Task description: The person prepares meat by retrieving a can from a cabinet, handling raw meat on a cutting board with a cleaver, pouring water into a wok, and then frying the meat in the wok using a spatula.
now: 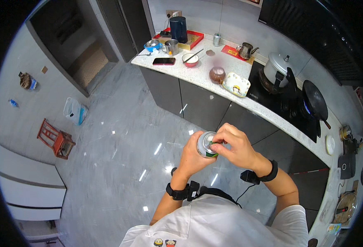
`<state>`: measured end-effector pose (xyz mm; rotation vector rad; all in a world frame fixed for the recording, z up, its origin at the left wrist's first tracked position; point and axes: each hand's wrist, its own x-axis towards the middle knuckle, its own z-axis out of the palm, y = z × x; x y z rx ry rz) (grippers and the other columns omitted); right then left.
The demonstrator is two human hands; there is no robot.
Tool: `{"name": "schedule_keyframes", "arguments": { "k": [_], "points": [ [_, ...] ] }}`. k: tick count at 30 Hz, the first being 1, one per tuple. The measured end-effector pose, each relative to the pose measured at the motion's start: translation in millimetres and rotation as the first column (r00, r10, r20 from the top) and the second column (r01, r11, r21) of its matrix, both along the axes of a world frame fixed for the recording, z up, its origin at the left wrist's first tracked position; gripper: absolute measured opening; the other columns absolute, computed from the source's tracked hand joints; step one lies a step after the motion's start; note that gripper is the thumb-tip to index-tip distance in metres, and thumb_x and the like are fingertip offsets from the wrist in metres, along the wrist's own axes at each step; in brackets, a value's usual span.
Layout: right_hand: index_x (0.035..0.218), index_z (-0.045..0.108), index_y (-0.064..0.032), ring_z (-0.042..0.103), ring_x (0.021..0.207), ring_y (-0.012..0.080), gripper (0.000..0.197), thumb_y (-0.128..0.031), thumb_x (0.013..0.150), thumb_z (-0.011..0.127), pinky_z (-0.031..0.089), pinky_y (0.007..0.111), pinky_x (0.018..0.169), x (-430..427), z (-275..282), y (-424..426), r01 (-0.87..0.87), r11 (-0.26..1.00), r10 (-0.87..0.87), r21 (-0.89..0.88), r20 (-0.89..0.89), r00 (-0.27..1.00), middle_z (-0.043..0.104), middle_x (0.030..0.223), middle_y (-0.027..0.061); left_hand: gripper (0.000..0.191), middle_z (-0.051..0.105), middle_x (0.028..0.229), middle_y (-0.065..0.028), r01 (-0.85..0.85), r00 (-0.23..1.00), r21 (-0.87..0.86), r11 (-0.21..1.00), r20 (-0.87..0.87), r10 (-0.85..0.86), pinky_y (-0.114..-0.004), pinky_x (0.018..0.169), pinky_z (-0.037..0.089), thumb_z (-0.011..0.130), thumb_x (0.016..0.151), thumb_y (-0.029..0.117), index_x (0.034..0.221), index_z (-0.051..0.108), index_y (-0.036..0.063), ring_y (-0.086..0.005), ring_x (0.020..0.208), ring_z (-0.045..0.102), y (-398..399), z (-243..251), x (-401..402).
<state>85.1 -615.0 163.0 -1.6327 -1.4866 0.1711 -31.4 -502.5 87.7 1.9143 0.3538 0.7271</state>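
A beverage can (pixel 202 147), silver on top with some green on its side, is held upright by my left hand (pixel 191 156), whose fingers wrap around its body. My right hand (pixel 233 145) is over the can's lid, thumb and fingertips pinched at the small green tab area; the fingers hide exactly what they grip. Both hands are in front of my body, over the floor, short of the counter (pixel 201 79). On the counter's near edge are a patterned square dish (pixel 234 82) and a round brown pot (pixel 216 76) beside it.
The counter also bears a red bowl (pixel 190 61) with chopsticks across it, a phone (pixel 164 61), a steel mug (pixel 171 47) and another can (pixel 216 40). A pressure cooker (pixel 274 69) and a wok (pixel 315 98) stand on the gas stove, with blue flame by the wok. A wooden chair (pixel 56 139) is at left.
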Motion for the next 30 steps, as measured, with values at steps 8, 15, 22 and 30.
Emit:
{"name": "schedule_keyframes", "arguments": {
  "k": [8, 15, 22, 30],
  "points": [
    [0.123, 0.043, -0.0032, 0.056, 0.094, 0.0333, 0.077, -0.041, 0.064, 0.076, 0.048, 0.041, 0.070, 11.0, 6.0, 92.5, 0.225, 0.943, -0.190, -0.246, 0.159, 0.969, 0.050, 0.108, 0.0154, 0.068, 0.058, 0.102, -0.0152, 0.077, 0.997, -0.006, 0.997, -0.020, -0.077, -0.038, 0.080, 0.047, 0.082, 0.057, 0.022, 0.112, 0.047, 0.0020, -0.0308, 0.094, 0.058, 105.7, -6.1, 35.2],
    [0.120, 0.044, -0.0025, 0.060, 0.082, 0.0353, 0.069, -0.037, 0.067, 0.072, 0.049, 0.042, 0.066, 29.4, -11.2, 171.9, 0.291, 0.909, -0.257, -0.297, 0.147, 0.955, 0.054, 0.099, 0.0157, 0.070, 0.059, 0.103, -0.0152, 0.130, 0.992, 0.014, 0.991, -0.008, -0.130, -0.035, 0.079, 0.047, 0.081, 0.059, 0.021, 0.116, 0.045, 0.0013, -0.0274, 0.094, 0.060, 179.5, -18.6, 64.2],
    [0.114, 0.049, -0.0025, 0.061, 0.079, 0.0337, 0.062, -0.034, 0.066, 0.072, 0.049, 0.041, 0.064, 74.6, -33.7, 226.0, 0.342, 0.907, -0.322, -0.246, 0.121, 0.939, 0.056, 0.095, 0.0152, 0.071, 0.059, 0.104, -0.0164, 0.152, 0.986, -0.016, 0.988, -0.063, -0.153, -0.035, 0.078, 0.048, 0.081, 0.061, 0.021, 0.117, 0.042, 0.0005, -0.0279, 0.094, 0.060, 231.9, -37.9, 109.9],
    [0.114, 0.050, -0.0015, 0.061, 0.080, 0.0299, 0.065, -0.032, 0.063, 0.076, 0.050, 0.038, 0.067, 167.1, -75.8, 284.0, 0.386, 0.891, -0.364, -0.240, 0.132, 0.922, 0.058, 0.097, 0.0141, 0.085, 0.046, 0.120, -0.0209, 0.228, 0.966, 0.112, 0.967, -0.148, -0.210, -0.038, 0.091, 0.041, 0.082, 0.060, 0.022, 0.127, 0.034, -0.0010, -0.0326, 0.111, 0.049, 301.1, -60.5, 198.5]
  ]
}}
